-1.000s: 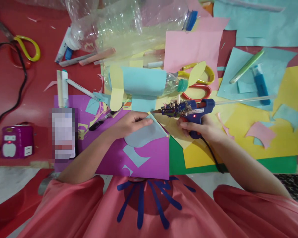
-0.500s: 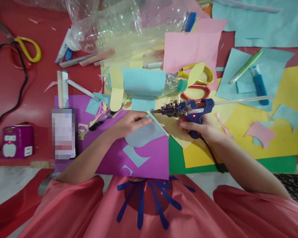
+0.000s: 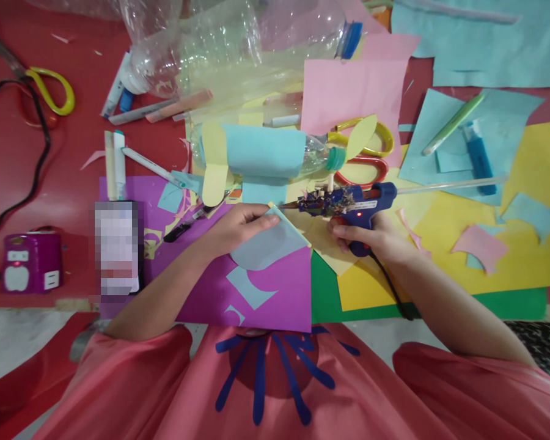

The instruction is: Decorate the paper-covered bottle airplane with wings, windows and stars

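My left hand [image 3: 247, 229] pinches the upper corner of a light blue paper cutout [image 3: 270, 244], which has a rounded lower edge and a thin yellow strip along its straight edge. In my right hand [image 3: 366, 235] is a blue glue gun [image 3: 362, 201], its red light on and a clear glue stick [image 3: 449, 184] jutting from the back. The gun's crusted nozzle points left, close to the cutout's corner; I cannot tell whether they touch. Just beyond lies a plastic bottle [image 3: 318, 153] wrapped in blue paper [image 3: 266, 150], with yellow leaf-shaped pieces on it and a green cap.
Large clear bottles [image 3: 220, 36] lie at the back. Yellow-and-red-handled scissors [image 3: 385, 137] sit behind the gun, others [image 3: 50, 91] at far left. A phone [image 3: 119, 247] and a purple power adapter [image 3: 32, 263] are at left. The gun's cord [image 3: 389, 284] trails toward the front edge.
Almost nothing differs. The paper cutout's right corner has risen very slightly, while both hands and the glue gun keep nearly the same place.
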Tool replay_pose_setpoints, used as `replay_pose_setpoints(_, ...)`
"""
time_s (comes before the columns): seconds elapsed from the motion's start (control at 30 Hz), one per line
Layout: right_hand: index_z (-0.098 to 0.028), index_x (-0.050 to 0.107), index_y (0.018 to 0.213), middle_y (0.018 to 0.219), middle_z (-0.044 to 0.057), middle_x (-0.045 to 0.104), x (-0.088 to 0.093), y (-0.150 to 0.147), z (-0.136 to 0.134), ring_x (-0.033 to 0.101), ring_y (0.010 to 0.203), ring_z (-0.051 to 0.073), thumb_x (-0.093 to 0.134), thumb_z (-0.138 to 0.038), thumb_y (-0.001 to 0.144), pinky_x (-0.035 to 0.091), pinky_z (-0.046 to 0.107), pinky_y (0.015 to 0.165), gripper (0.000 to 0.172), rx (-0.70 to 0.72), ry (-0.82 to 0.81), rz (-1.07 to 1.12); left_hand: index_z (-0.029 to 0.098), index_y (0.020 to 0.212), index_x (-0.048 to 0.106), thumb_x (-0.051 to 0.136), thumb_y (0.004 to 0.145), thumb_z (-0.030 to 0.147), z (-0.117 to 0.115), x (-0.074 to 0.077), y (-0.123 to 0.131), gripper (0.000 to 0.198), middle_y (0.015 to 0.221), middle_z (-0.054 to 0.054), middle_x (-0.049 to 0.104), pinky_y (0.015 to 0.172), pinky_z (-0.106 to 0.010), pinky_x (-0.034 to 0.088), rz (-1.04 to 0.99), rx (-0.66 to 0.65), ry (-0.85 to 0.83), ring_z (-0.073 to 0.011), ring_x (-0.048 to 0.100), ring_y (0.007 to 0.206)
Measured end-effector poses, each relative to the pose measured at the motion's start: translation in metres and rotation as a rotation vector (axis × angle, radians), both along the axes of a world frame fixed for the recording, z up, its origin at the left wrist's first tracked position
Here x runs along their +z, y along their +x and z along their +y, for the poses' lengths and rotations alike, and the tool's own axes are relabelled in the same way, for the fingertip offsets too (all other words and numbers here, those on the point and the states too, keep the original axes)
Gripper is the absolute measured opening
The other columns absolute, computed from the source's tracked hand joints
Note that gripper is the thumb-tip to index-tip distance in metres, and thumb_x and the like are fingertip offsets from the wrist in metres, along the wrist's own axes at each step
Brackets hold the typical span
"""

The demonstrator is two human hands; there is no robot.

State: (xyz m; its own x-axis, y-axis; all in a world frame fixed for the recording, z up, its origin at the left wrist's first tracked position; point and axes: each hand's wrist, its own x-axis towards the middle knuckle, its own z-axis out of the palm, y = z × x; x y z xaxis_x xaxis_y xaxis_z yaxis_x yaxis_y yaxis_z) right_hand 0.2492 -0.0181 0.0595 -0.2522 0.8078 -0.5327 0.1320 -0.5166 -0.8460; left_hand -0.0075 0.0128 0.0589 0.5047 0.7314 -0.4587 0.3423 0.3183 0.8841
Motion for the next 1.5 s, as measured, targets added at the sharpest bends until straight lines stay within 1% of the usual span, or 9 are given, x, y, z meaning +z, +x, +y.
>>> replay_pose_setpoints(0.13, -0.022, 0.055, 0.061, 0.050, -0.002, 0.056, 0.0023, -0.0011, -0.0001, 0.050, 0.043, 0.011, 0.082, -0.043, 0.061, 0.041, 0.028, 0.046, 0.034, -0.013, 0.004, -0.005, 0.019, 0.062, 0.045, 0.060, 0.079, 0.051, -0.0002, -0.0009, -0.0012, 0.039, 0.054, 0.006, 0.034, 0.048, -0.022, 0.022, -0.018, 0.017, 0.007, -0.0074, 0.034, 0.049)
replay_pose_setpoints(0.33, -0.022, 0.054, 0.059, 0.049, -0.002, 0.056, 0.0028, -0.0012, -0.0008, 0.050, 0.043, 0.012, 0.081, -0.041, 0.062, 0.041, 0.028, 0.045, 0.032, -0.011, 0.008, -0.005, 0.019, 0.060, 0.043, 0.061, 0.079, 0.051, 0.0015, -0.0021, -0.0032, 0.041, 0.053, 0.006, 0.031, 0.047, -0.023, 0.020, -0.014, 0.054, 0.034, -0.0072, 0.032, 0.048)
replay_pose_setpoints(0.47, -0.022, 0.055, 0.058, 0.048, -0.002, 0.056, 0.0014, -0.0005, -0.0003, 0.051, 0.043, 0.012, 0.080, -0.040, 0.062, 0.040, 0.028, 0.046, 0.032, -0.017, 0.000, -0.007, 0.019, 0.062, 0.046, 0.062, 0.078, 0.051, 0.0015, -0.0016, -0.0032, 0.040, 0.055, 0.005, 0.035, 0.047, -0.022, 0.021, -0.017, 0.095, 0.030, -0.0073, 0.034, 0.049)
replay_pose_setpoints(0.7, -0.023, 0.055, 0.058, 0.048, -0.002, 0.055, 0.0035, -0.0022, 0.0002, 0.049, 0.042, 0.012, 0.081, -0.041, 0.060, 0.039, 0.029, 0.046, 0.032, -0.028, -0.011, 0.006, 0.020, 0.059, 0.042, 0.062, 0.079, 0.048, 0.0015, -0.0024, -0.0029, 0.040, 0.054, 0.006, 0.033, 0.048, -0.022, 0.021, -0.019, 0.139, 0.067, -0.0067, 0.032, 0.048)
replay_pose_setpoints(0.8, -0.023, 0.054, 0.058, 0.048, -0.002, 0.056, 0.0035, -0.0020, 0.0001, 0.049, 0.042, 0.012, 0.081, -0.040, 0.060, 0.038, 0.029, 0.046, 0.032, -0.030, -0.015, 0.006, 0.020, 0.057, 0.038, 0.062, 0.079, 0.045, 0.0021, -0.0022, -0.0030, 0.042, 0.054, 0.006, 0.029, 0.047, -0.022, 0.020, -0.049, 0.160, 0.103, -0.0060, 0.028, 0.048)
replay_pose_setpoints(0.97, -0.022, 0.055, 0.059, 0.049, -0.002, 0.056, 0.0009, -0.0006, -0.0008, 0.049, 0.043, 0.012, 0.078, -0.038, 0.063, 0.039, 0.028, 0.046, 0.028, -0.035, 0.002, -0.004, 0.020, 0.056, 0.036, 0.062, 0.080, 0.044, 0.0035, -0.0017, -0.0036, 0.042, 0.055, 0.006, 0.025, 0.048, -0.023, 0.021, -0.077, 0.179, 0.137, -0.0069, 0.025, 0.050)
replay_pose_setpoints(1.1, -0.022, 0.054, 0.057, 0.048, -0.001, 0.055, 0.0008, -0.0005, -0.0014, 0.048, 0.043, 0.012, 0.077, -0.041, 0.065, 0.039, 0.029, 0.046, 0.031, -0.021, 0.013, -0.009, 0.021, 0.056, 0.033, 0.061, 0.079, 0.047, 0.0046, -0.0026, -0.0036, 0.045, 0.056, 0.005, 0.026, 0.049, -0.024, 0.022, -0.055, 0.193, 0.170, -0.0078, 0.026, 0.052)
replay_pose_setpoints(1.27, -0.023, 0.053, 0.057, 0.047, -0.002, 0.055, 0.0039, -0.0028, -0.0004, 0.047, 0.043, 0.012, 0.081, -0.046, 0.063, 0.039, 0.029, 0.046, 0.036, -0.026, 0.019, -0.009, 0.021, 0.056, 0.028, 0.063, 0.077, 0.050, 0.0052, -0.0001, -0.0024, 0.050, 0.056, 0.004, 0.027, 0.050, -0.025, 0.022, -0.001, 0.238, 0.186, -0.0090, 0.027, 0.053)
replay_pose_setpoints(1.5, -0.023, 0.052, 0.055, 0.046, -0.001, 0.053, 0.0051, -0.0034, -0.0002, 0.046, 0.042, 0.012, 0.082, -0.051, 0.065, 0.039, 0.029, 0.045, 0.042, -0.011, 0.043, -0.006, 0.021, 0.057, 0.032, 0.064, 0.076, 0.050, 0.0047, -0.0009, -0.0035, 0.048, 0.055, 0.005, 0.028, 0.051, -0.025, 0.023, -0.009, 0.300, 0.198, -0.0087, 0.029, 0.053)
